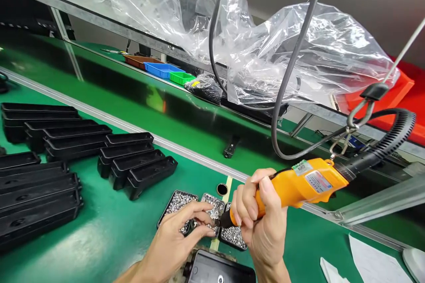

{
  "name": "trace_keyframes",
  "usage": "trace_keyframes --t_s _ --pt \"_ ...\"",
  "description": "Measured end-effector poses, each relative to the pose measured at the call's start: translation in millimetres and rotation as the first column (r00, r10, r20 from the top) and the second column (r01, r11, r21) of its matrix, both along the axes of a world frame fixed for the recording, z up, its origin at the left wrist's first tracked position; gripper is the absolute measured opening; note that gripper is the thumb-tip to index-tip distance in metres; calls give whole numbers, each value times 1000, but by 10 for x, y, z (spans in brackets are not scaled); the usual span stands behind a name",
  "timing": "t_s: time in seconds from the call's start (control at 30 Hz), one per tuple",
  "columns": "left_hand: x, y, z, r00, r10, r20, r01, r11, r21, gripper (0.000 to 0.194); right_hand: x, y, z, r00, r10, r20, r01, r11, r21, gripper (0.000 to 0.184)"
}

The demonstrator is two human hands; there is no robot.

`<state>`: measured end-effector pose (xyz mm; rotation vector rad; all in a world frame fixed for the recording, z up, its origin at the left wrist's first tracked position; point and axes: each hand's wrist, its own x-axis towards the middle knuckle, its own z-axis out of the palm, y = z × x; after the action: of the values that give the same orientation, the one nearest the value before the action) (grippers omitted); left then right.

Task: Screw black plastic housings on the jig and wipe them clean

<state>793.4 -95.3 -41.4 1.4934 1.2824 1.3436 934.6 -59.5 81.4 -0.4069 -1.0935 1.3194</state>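
Observation:
My right hand (262,216) is wrapped round an orange electric screwdriver (302,183), which points down to the left. A hook and cord hold the tool's rear end from above. My left hand (182,230) is at the screwdriver's black tip, thumb and fingers curled close about it; any small piece between them is too small to make out. Under the hands stand small black trays of metal hardware: a left tray (179,201), a middle tray (214,203) and a right tray (234,236). Below them lies a black housing (221,269), partly cut off by the frame's bottom edge.
Rows of black housings (142,170) fill the left of the green bench. A small round black cup (222,189) stands behind the trays. Grey cable (295,57) and clear plastic bags (272,48) hang over the back. White paper (375,258) lies at right.

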Motion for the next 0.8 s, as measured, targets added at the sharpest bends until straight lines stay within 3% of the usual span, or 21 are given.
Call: trace_keyframes --t_s 0.27,0.8 --pt "9 -30 -37 999 -5 43 8 998 -63 24 -85 -12 -41 1000 -5 20 4 1000 20 18" --pt "-6 -38 -33 996 -28 82 33 998 -51 15 -114 -62 -37 999 -23 37 22 999 24 19"
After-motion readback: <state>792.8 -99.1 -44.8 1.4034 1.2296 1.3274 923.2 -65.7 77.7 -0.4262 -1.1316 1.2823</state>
